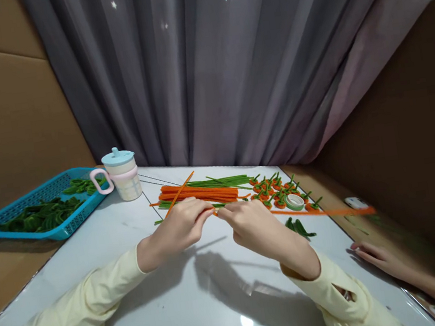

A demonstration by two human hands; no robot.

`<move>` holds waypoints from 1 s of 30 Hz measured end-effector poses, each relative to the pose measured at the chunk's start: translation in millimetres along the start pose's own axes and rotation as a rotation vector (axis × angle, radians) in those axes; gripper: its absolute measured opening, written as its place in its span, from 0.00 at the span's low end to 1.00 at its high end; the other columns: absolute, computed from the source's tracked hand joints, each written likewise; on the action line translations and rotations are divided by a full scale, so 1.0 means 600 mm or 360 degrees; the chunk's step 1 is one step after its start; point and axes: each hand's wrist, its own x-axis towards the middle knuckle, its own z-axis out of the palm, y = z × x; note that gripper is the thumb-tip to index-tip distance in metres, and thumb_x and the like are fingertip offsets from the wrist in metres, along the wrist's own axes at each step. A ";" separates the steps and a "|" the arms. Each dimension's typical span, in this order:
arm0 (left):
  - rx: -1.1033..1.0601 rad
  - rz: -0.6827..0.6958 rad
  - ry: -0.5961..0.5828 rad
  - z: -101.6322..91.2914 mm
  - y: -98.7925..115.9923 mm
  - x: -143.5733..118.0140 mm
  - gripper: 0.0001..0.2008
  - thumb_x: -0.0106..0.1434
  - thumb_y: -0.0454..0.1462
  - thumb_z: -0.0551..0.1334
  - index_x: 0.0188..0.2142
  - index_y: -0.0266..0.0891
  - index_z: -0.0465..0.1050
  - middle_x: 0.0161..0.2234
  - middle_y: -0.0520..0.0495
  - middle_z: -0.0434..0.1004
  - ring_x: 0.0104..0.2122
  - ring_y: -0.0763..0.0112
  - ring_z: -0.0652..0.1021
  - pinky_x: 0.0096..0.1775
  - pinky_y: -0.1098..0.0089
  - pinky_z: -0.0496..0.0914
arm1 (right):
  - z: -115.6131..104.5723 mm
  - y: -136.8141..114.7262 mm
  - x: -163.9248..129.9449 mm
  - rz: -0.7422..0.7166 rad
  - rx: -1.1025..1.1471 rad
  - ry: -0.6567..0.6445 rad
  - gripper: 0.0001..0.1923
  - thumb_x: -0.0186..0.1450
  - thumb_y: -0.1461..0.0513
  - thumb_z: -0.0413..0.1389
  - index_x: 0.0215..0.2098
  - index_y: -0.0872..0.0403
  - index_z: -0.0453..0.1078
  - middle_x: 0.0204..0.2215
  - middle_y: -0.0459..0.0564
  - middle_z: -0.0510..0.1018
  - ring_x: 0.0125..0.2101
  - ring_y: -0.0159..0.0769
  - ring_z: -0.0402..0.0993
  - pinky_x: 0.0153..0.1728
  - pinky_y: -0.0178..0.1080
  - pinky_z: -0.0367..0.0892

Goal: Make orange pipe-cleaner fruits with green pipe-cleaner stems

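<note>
Above the middle of the white table, my left hand (187, 222) and my right hand (257, 227) pinch an orange pipe cleaner (321, 212) between closed fingertips. Its long end runs out to the right past my right hand, a little blurred. Behind my hands lies a bundle of orange pipe cleaners (201, 193), with green pipe cleaners (228, 181) behind it. Another orange pipe cleaner (181, 192) slants upward near my left hand; whether it lies on the bundle or is held, I cannot tell.
Several small orange pieces with green stems (261, 189) stand at right, beside a tape roll (295, 202) and bent green pieces (299, 228). At left are a lidded cup (122, 176) and a blue basket (60, 228) of green pieces. Another person's hand (376, 258) rests at the right edge.
</note>
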 end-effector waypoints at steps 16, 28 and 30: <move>-0.0985 -0.0589 -0.0263 -0.032 0.012 0.014 0.12 0.65 0.40 0.55 0.30 0.35 0.72 0.20 0.55 0.62 0.19 0.79 0.60 0.20 0.76 0.55 | 0.010 0.063 0.026 -0.0221 0.1452 0.0156 0.13 0.63 0.63 0.50 0.21 0.57 0.69 0.16 0.44 0.69 0.19 0.26 0.61 0.22 0.30 0.55; 0.0245 0.0479 0.0404 -0.002 -0.019 -0.003 0.19 0.63 0.24 0.48 0.50 0.37 0.65 0.25 0.49 0.66 0.28 0.69 0.67 0.33 0.68 0.67 | 0.041 0.027 0.036 0.0329 0.2887 -0.0237 0.11 0.62 0.58 0.51 0.28 0.59 0.67 0.16 0.43 0.69 0.11 0.20 0.40 0.14 0.31 0.37; 0.0397 0.0520 0.0425 0.000 -0.023 -0.002 0.18 0.62 0.24 0.48 0.49 0.36 0.65 0.25 0.48 0.66 0.28 0.67 0.67 0.34 0.66 0.67 | 0.039 0.022 0.036 0.0347 0.2775 -0.0198 0.13 0.64 0.57 0.50 0.30 0.59 0.67 0.17 0.44 0.70 0.12 0.20 0.40 0.14 0.31 0.38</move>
